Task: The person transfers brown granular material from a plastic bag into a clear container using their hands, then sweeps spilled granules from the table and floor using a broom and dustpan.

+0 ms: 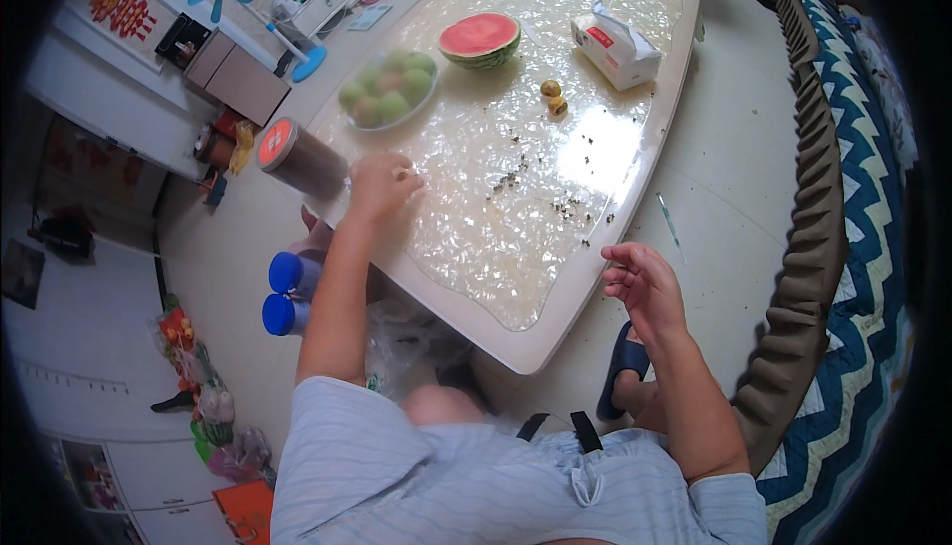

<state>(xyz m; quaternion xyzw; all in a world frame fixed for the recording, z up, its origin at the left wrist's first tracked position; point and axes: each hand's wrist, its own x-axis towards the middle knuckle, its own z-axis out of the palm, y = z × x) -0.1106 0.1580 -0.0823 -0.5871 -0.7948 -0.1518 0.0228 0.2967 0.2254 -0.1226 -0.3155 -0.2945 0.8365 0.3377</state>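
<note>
My left hand [381, 186] is over the near left part of the table [476, 247], beside a clear jar [312, 166] with an orange-red lid and brown contents. Its fingers are bent; a small pale spot shows among them, and whether it holds something is unclear. My right hand [645, 285] hovers off the table's right edge, fingers loosely curled and apart, nothing in it. Small dark bits [569, 209] lie scattered on the tabletop near that hand, with another patch of bits [507, 182] further left. Two small brownish-yellow round fruits [554, 97] sit beyond them.
Farther back are a bowl of green fruit [390, 91], a cut watermelon half [480, 39] and a tissue pack [616, 50]. Two blue-lidded containers [290, 292] stand left of the table. A bed with a zigzag quilt [855, 247] borders the right; a thin green stick [671, 227] lies on the floor.
</note>
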